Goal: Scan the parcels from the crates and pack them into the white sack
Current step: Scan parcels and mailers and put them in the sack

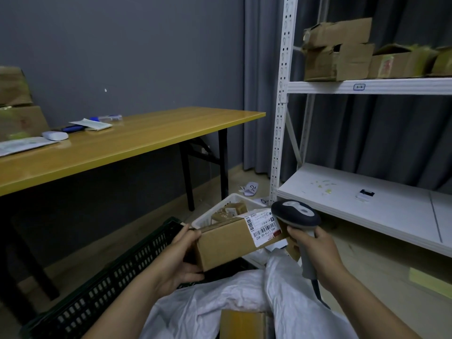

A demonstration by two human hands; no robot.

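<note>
Nearest, below both grips: white sack, mouth slack and open, one brown box already inside.

Above the sack: left grip curled round the near end of a cardboard parcel, thumb on top, fingers underneath. Parcel held clear of the sack, tilted, label facing up.

Right grip wrapped round the handle of a scanner. Scanner head just beyond the parcel's right end, close over the label edge.

Judged step in hand: scanning of this parcel, packing not yet done. For a clean read:
- Draw the scanner head back from the label to take in a whole barcode.
- Aim at one barcode only, not across several.
- Turn the label face square to the scanner and hold steady.
- Keep the left thumb off the print.
- Lower into the sack beside the brown box only after a confirmed read.

Left of the left grip: black crate, slotted wall, contents hidden. Beyond the parcel: white crate, more brown parcels inside.

Farther, up and left of the left grip: yellow bench with papers and small items. Right of and beyond the right grip: white shelf, worn boxes on the upper level.
</note>
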